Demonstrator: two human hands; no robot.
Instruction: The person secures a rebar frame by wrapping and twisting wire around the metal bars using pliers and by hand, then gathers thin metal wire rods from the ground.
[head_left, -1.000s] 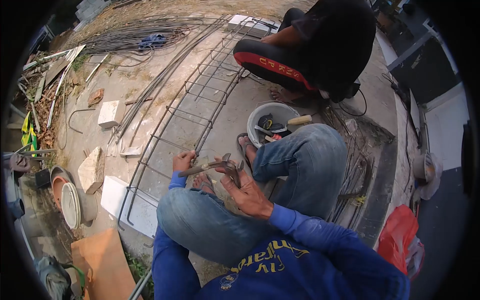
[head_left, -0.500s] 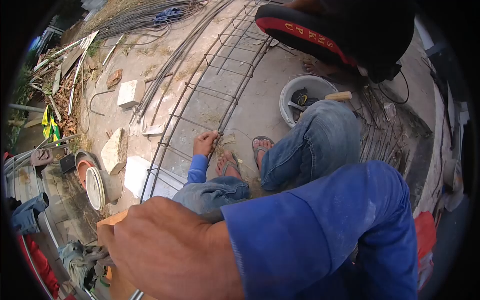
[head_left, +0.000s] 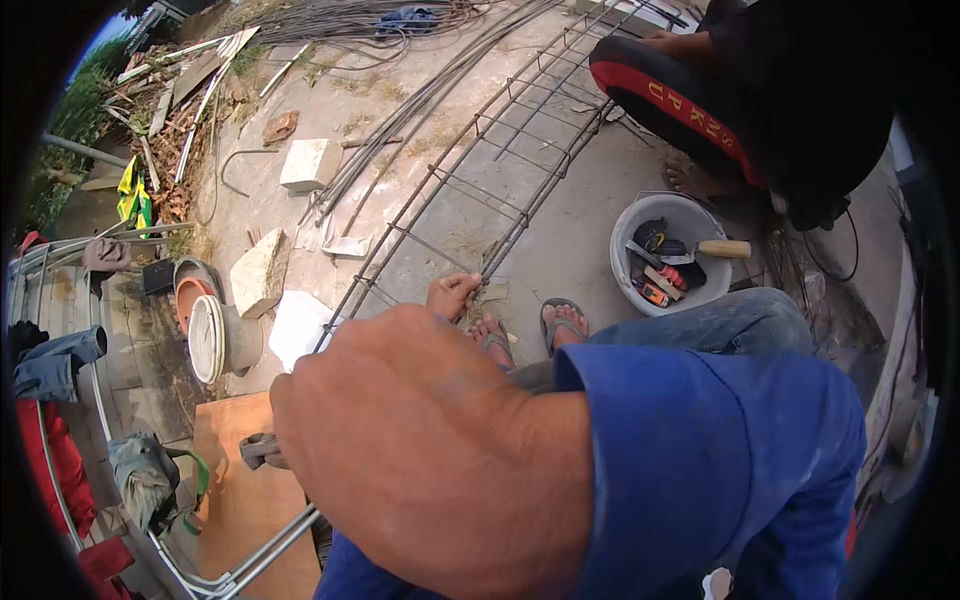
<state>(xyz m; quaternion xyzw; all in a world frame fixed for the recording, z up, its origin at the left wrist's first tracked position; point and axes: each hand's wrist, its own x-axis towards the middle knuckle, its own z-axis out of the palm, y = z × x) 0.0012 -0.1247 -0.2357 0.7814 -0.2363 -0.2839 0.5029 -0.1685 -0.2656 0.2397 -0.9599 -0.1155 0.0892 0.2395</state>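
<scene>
My right hand point(head_left: 420, 440) fills the foreground close to the camera, back of the hand toward me, fingers curled mostly out of sight. A dark metal tool end point(head_left: 262, 450) sticks out past its fingers; its kind is hidden. Lower down, my left hand point(head_left: 453, 296) is closed at a long bar of the rebar cage point(head_left: 520, 218), beside a crosswise tie. The cage runs from near my feet toward the upper right. My right forearm covers part of its near end and most of my left arm.
A white bucket point(head_left: 668, 285) with hand tools stands right of my sandalled feet point(head_left: 566, 322). Another person point(head_left: 800, 110) in dark clothes is at the upper right. Loose rods point(head_left: 350, 150), a pale block point(head_left: 308, 165) and a tilted bucket point(head_left: 207, 340) lie leftward; a wooden board point(head_left: 240, 500) is below.
The view has shifted, so the ground and cage appear farther right. My right hand has moved, and the dark tool end now shows. My left hand stays at the cage.
</scene>
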